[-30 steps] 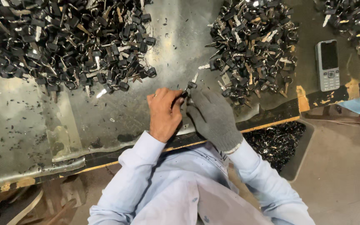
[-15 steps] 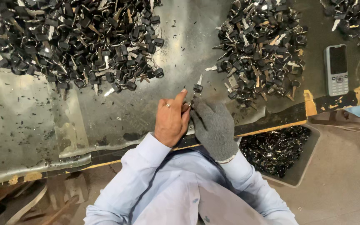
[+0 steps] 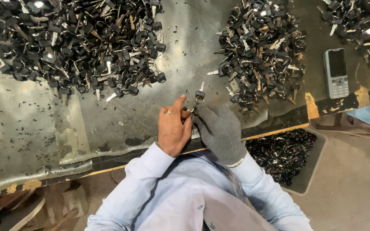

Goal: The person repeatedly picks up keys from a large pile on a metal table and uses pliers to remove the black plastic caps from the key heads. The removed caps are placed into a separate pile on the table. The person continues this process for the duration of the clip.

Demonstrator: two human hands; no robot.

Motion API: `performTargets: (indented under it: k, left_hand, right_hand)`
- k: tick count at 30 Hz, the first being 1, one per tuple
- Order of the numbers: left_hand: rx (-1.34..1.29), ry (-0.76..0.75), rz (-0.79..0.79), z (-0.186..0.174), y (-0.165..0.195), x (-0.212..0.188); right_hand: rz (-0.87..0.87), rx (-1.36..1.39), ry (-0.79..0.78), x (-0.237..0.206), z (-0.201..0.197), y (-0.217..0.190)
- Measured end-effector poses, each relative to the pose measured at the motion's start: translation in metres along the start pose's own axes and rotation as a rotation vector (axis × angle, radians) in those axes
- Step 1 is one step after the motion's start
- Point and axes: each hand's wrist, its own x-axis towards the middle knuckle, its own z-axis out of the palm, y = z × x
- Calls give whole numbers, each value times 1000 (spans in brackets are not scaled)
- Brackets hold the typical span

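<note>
Just beyond the fingertips of both hands, a small black-headed metal key (image 3: 199, 91) stands up over the worn grey metal tabletop (image 3: 31, 141), pinched from below. The bare left hand (image 3: 173, 128), with a ring on one finger, is closed narrow around the lower part of the work, its forefinger lifted and pointing up. The right hand (image 3: 219, 130), in a grey knitted glove, is closed against it from the other side, thumb and fingers meeting the left hand's at the key; exactly which fingers grip cannot be told, since they overlap.

To the far left of the left hand lies a broad heap of black-headed keys on rings (image 3: 78, 47); ahead and to the right of the gloved hand lies a second, denser heap of the same keys (image 3: 262, 51). Further right a grey push-button mobile phone (image 3: 335, 72) lies flat near the table edge, and below that edge, beside the right forearm, a grey bin of dark small parts (image 3: 311, 169) sits.

The work seems best done with the pinch kept close to the key's head, so the small part does not twist, and with both wrists braced on the table edge.
</note>
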Motion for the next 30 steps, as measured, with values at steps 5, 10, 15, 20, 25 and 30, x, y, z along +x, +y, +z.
performTargets:
  k: [5, 10, 15, 20, 25, 30]
  left_hand:
    - [81, -2, 93, 5, 2, -3]
    - [77, 26, 29, 11, 11, -11]
    - [3, 51, -13, 15, 15, -14]
    - [10, 58, -67, 9, 10, -5]
    - [290, -11, -13, -22, -6, 5]
    - [272, -33, 131, -29, -8, -1]
  right_hand:
    - [52, -3, -31, -1, 1, -4]
    - [160, 98, -128, 8, 0, 5]
    - [188, 97, -213, 15, -5, 14]
    - [133, 136, -51, 1, -4, 6]
    - [-225, -28, -2, -11, -5, 1]
    - [-66, 62, 7, -7, 4, -4]
